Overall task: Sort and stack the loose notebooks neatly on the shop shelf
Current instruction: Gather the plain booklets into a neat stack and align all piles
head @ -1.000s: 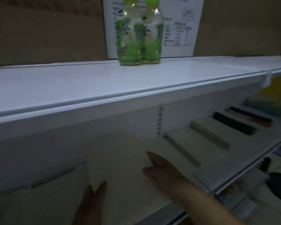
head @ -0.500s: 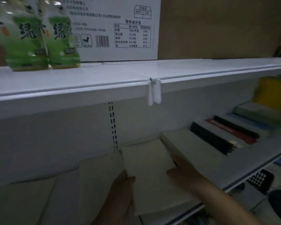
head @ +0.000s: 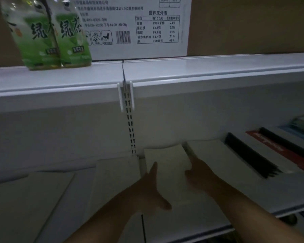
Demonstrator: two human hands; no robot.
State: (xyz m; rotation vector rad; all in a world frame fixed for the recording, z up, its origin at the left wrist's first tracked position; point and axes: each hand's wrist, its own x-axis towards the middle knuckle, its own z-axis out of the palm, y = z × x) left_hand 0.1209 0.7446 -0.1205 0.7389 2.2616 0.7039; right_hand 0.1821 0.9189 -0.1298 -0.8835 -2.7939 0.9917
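Reaching into the lower shelf [head: 286, 193] w/ both hands, either side of one pale notebook [head: 167, 165] lying flat, mid-shelf, just R of the slotted upright [head: 131, 134]. L hand [head: 147, 188]: fingers straight and together, set edge-on against the notebook's L side, thumb splayed toward the camera, gripping nothing. R hand [head: 200, 174]: at the notebook's R edge, thumb on the cover, fingers along the side; too dim to tell whether it pinches or only presses.

Just L of the L hand, a second pale notebook [head: 116, 172] lies flat; a third [head: 33, 199] sits further L. R of the R hand is a pale stack [head: 216, 155], then black-spined books [head: 249, 158] and a red cover [head: 279, 148], all flat in a row.

Upper shelf [head: 209, 72]: two green tea bottles [head: 53, 37] standing side by side at L, touching, w/ a cardboard box [head: 244, 23] behind, white printed label [head: 139, 28] on its front. White plastic clips [head: 125, 95] hang at the shelf joint.
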